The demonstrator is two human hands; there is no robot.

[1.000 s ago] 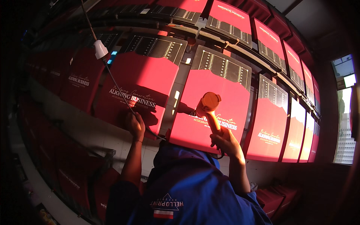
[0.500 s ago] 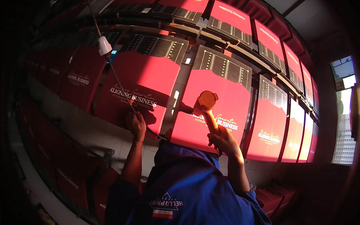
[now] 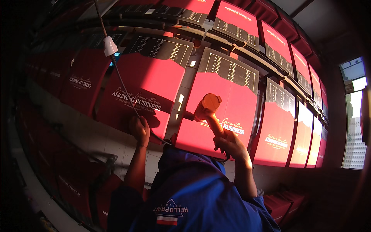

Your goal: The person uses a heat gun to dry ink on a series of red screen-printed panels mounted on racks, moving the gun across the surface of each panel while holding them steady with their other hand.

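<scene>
The right hand (image 3: 232,145) closes its grip firmly around one orange, round-headed handheld blower (image 3: 211,103), held over one red printed fabric panel (image 3: 230,94); the left hand (image 3: 140,130) curls its grip about one thin dark cord (image 3: 124,83), fingertips lost in shadow. A narrow gap parts two near panels; those far left, hard to count, fade into darkness.

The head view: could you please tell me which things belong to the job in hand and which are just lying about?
Apparently in use:
orange tool, in the right hand
dark cord, in the left hand
red printed piece below the tool

Just around:
far-row red pieces
red pieces at lower right
</scene>
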